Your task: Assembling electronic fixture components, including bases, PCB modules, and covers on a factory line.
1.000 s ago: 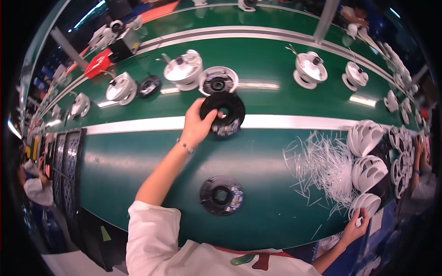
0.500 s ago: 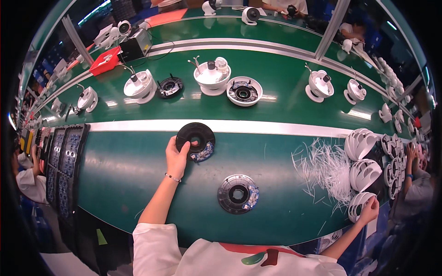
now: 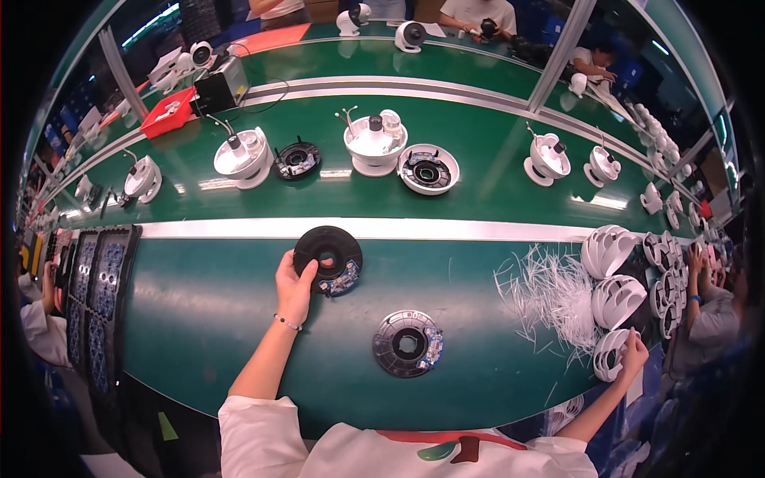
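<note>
From the disc [image 3: 390, 346] lying on the bench [image 3: 223, 319], trays [image 3: 125, 275] sit at nine o'clock, ring stacks [image 3: 617, 301] at three with strips [image 3: 550, 299] between, bowls [image 3: 374, 162] beyond at twelve.

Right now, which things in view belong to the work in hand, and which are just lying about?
Likely in the work:
- black disc, held in the left hand
- second disc, on the bench
- white part, at the right hand

Apparently just lying about:
- white strips, heaped loose
- red tray
- black box
- green scrap
</note>
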`<action>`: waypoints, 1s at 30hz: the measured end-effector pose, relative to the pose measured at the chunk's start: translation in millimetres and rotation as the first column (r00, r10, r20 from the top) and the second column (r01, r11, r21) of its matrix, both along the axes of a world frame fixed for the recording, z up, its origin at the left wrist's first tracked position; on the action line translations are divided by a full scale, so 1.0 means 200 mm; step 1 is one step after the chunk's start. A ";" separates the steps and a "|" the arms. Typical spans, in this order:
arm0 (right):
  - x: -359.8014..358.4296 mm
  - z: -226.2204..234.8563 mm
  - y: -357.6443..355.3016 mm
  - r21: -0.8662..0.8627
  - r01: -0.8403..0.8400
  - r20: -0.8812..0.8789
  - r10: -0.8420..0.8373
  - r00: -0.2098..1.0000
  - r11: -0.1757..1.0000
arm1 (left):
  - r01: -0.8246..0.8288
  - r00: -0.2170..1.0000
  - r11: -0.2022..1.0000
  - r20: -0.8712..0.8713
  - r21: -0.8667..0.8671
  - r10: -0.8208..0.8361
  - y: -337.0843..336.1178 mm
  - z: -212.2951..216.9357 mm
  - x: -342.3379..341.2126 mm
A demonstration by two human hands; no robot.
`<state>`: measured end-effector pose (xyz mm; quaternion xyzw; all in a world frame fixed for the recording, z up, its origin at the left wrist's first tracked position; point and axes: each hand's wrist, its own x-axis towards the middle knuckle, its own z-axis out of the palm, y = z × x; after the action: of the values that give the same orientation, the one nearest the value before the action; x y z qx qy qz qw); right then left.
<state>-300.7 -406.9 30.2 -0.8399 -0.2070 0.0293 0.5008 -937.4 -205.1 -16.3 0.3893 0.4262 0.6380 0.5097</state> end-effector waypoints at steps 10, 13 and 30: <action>-0.27 0.42 -0.16 -0.418 0.366 0.606 -0.045 0.794 0.831 | -0.001 1.000 0.999 0.028 0.035 0.000 0.00 0.02 -0.01; -0.61 0.67 -0.12 -0.292 0.318 0.772 0.026 0.636 0.902 | 0.004 1.000 1.000 0.028 0.028 -0.005 0.00 0.00 -0.02; -1.80 0.18 1.18 -0.530 -0.848 0.593 0.710 -0.380 -0.010 | -0.073 0.993 0.994 0.088 -0.086 0.080 0.00 0.10 -0.16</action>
<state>-660.9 -170.2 66.4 -0.2902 -0.9285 -0.0135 0.2311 -969.6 -204.5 4.3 0.3218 0.4430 0.6561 0.5195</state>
